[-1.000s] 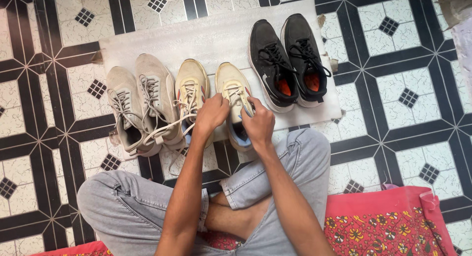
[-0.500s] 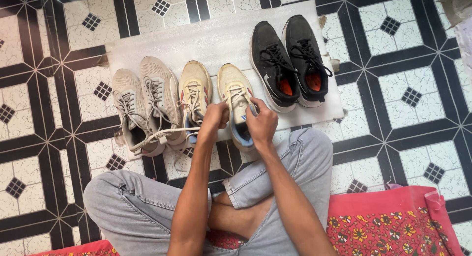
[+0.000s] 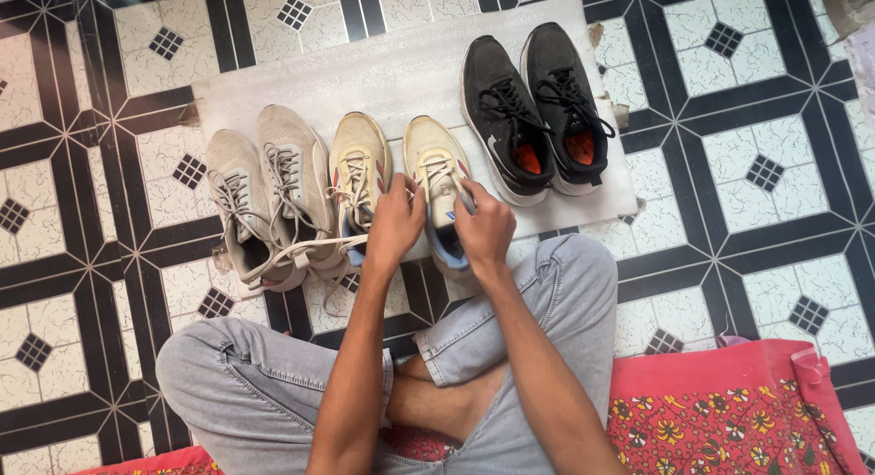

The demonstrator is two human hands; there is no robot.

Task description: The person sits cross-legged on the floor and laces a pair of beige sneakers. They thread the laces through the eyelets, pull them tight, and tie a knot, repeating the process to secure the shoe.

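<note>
Sitting cross-legged on a patterned tile floor, I work both hands at the laces of a cream sneaker that lies at the near edge of a white foam sheet, its heel overhanging that edge toward my knees. My left hand pinches closed on the lace at the shoe's left side, beside the tongue; my right hand closes on the lace end over the tongue, fingers curled tight. The shoe sits directly under both grips, toe pointing away from me. Doing this well, I judge, means keeping even tension in both strands and holding the shoe flat so it does not slide off the sheet's edge. Its mate lies just beside it on the left, then a pair of beige mesh sneakers with loose laces trailing toward me; a pair of black running shoes rests near the sheet's right edge. A red floral mat lies under me.
</note>
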